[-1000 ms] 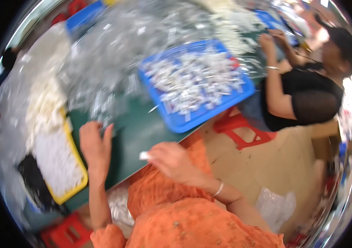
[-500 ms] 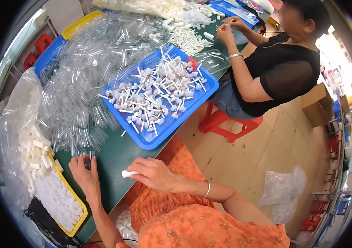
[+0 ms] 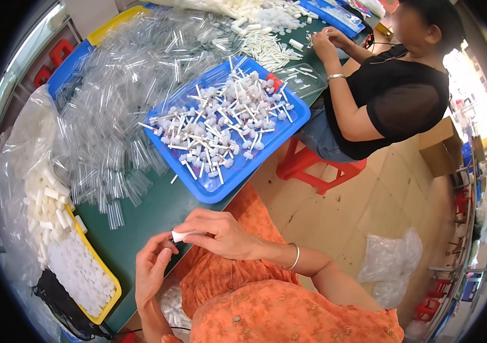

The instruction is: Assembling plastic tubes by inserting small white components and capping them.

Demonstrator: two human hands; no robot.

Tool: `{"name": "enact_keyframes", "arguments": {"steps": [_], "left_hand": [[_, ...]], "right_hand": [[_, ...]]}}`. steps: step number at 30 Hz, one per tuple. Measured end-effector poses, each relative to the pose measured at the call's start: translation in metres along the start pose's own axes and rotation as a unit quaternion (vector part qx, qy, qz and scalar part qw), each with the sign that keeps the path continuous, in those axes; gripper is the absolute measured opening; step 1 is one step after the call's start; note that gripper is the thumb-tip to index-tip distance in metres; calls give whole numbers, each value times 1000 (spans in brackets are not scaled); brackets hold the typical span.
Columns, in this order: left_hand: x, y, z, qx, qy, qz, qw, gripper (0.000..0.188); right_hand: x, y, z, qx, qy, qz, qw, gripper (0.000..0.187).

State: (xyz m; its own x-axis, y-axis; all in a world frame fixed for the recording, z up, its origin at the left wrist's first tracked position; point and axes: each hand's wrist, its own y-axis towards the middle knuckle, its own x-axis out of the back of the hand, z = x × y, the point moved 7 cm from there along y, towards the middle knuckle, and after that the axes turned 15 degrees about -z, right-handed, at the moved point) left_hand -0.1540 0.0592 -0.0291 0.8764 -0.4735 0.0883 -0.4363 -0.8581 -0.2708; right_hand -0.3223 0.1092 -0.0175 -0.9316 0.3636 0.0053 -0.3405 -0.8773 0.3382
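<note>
My right hand (image 3: 223, 237) pinches a short white cylinder (image 3: 180, 235), which looks like foam or packed fibre, above the table's near edge. Close against its free end is my left hand (image 3: 151, 267), thumb and fingers drawn together; whatever they hold is too small and hidden to make out. Just beyond my left hand, a few clear plastic tubes (image 3: 115, 214) lie on the green table (image 3: 135, 220). They are at the near end of a large heap of clear tubes (image 3: 117, 108).
A blue tray (image 3: 212, 195) holds many white sticks with pale caps. At left, a yellow tray (image 3: 110, 274) contains small white pieces, beside cream cylinders (image 3: 49, 208) and plastic bagging. A co-worker (image 3: 397, 103) sits on a red stool (image 3: 317, 174) at far right, handling small parts.
My left hand has come back from the clear tubes, moving right and nearer, to meet the white cylinder. My right hand still holds that cylinder and has barely shifted.
</note>
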Motion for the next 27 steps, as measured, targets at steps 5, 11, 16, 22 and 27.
{"name": "enact_keyframes", "arguments": {"steps": [5, 11, 16, 22, 27], "left_hand": [[-4, 1, 3, 19, -11, 22, 1000, 31], [-12, -9, 12, 14, 41, 24, 999, 32], [-3, -21, 8, 12, 109, 26, 994, 25], [-23, -28, -5, -22, 135, 36, 990, 21], [-33, -21, 19, 20, 80, 78, 994, 26]], "right_hand": [[-1, -2, 0, 25, -48, 27, 998, 23], [-7, -17, 11, 171, -179, 96, 964, 21], [-20, -19, 14, 136, -99, 118, 979, 33], [-1, -22, 4, -89, -6, 161, 983, 20], [2, -39, -17, -278, 92, 163, 942, 14]]}}
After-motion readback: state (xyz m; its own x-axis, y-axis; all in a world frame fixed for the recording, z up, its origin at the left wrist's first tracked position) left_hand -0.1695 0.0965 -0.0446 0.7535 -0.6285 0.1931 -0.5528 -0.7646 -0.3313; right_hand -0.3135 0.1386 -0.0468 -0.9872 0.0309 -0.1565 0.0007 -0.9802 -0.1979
